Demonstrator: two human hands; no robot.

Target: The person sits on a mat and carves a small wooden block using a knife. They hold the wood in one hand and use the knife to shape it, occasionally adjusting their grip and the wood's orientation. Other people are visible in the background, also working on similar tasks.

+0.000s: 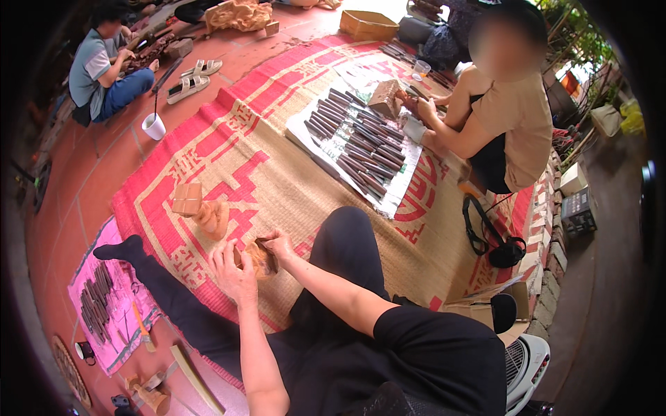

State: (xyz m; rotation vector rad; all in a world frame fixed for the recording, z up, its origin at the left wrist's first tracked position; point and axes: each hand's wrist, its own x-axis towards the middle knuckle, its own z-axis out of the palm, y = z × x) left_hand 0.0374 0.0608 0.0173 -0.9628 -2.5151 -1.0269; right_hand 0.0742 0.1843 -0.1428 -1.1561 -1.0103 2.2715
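Observation:
Between my hands sits a small orange-brown wood carving (259, 259), just above the mat near my bent leg. My left hand (234, 274) curls its fingers against the carving's left side. On the other side, my right hand (279, 247) is closed round a dark tool, perhaps a carving chisel, mostly hidden by the fingers. The tool's tip cannot be made out. Just beyond the hands, another wood carving (211, 217) with a squared wooden block (187, 199) at its end rests on the red and tan woven mat (291, 184).
Rows of dark-handled chisels (368, 142) lie on a white cloth ahead. More tools (96, 303) lie on a pink cloth (125, 333) at left. A person (510, 125) holding wood sits at right, another (104, 69) far left. A white cup (153, 126) stands on the tiles.

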